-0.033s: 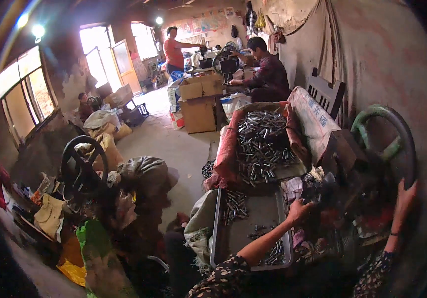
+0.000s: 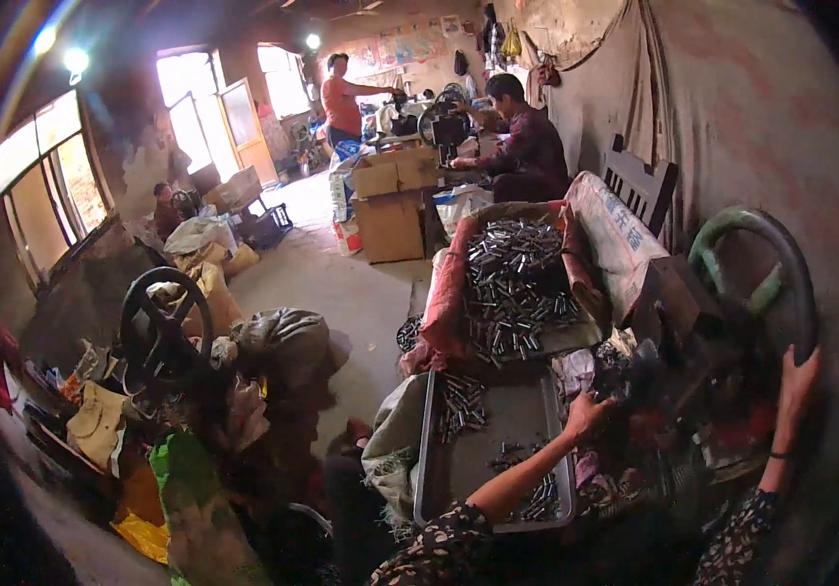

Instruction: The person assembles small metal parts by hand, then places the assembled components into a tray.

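My right hand point(image 2: 798, 375) is wrapped round the lower rim of a large green and dark handwheel point(image 2: 728, 221) at the far right. My left hand point(image 2: 589, 418) reaches over a grey tray point(image 2: 426, 459) to the dark machine point(image 2: 668, 381) beside it. Its fingers are closed together at the machine; whatever they hold is hidden in shadow. Small metal cylinders point(image 2: 460, 405) lie loose in the tray, heaped at its far left corner and near its right side. Beyond the tray, a bin lined with red sacking point(image 2: 447, 317) holds a big heap of the same metal cylinders point(image 2: 520, 283).
A second handwheel point(image 2: 161, 313) stands at left among sacks and scraps. A stuffed grey sack point(image 2: 287, 337) sits on the floor. Farther back are a cardboard box point(image 2: 390, 225), a seated person at a machine point(image 2: 532, 142) and a standing person in orange point(image 2: 343, 103).
My right hand and the handwheel's rim have shifted very slightly. My left hand stays nearly in place at the machine.
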A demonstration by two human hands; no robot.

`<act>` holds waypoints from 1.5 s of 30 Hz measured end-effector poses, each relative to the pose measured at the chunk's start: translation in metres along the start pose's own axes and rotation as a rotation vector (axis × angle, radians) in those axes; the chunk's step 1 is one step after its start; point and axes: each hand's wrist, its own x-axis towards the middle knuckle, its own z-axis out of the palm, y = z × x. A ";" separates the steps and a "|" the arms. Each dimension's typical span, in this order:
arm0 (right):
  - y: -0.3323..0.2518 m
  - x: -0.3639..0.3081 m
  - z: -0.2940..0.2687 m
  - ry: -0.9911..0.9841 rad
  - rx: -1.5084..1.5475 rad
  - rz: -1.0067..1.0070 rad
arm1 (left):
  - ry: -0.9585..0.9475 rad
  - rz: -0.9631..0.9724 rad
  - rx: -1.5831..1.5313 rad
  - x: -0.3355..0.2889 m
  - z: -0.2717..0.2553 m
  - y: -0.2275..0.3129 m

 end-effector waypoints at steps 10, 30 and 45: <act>-0.132 -0.156 -0.054 -0.115 0.818 -0.741 | -0.144 -0.233 -1.071 -0.070 -0.100 -0.031; -0.234 -0.372 0.154 -0.946 0.319 -1.084 | -0.187 -0.400 -1.459 -0.140 -0.170 -0.088; -0.246 -0.333 0.155 -0.915 0.704 -0.937 | 0.071 -0.070 -1.876 -0.132 -0.197 -0.077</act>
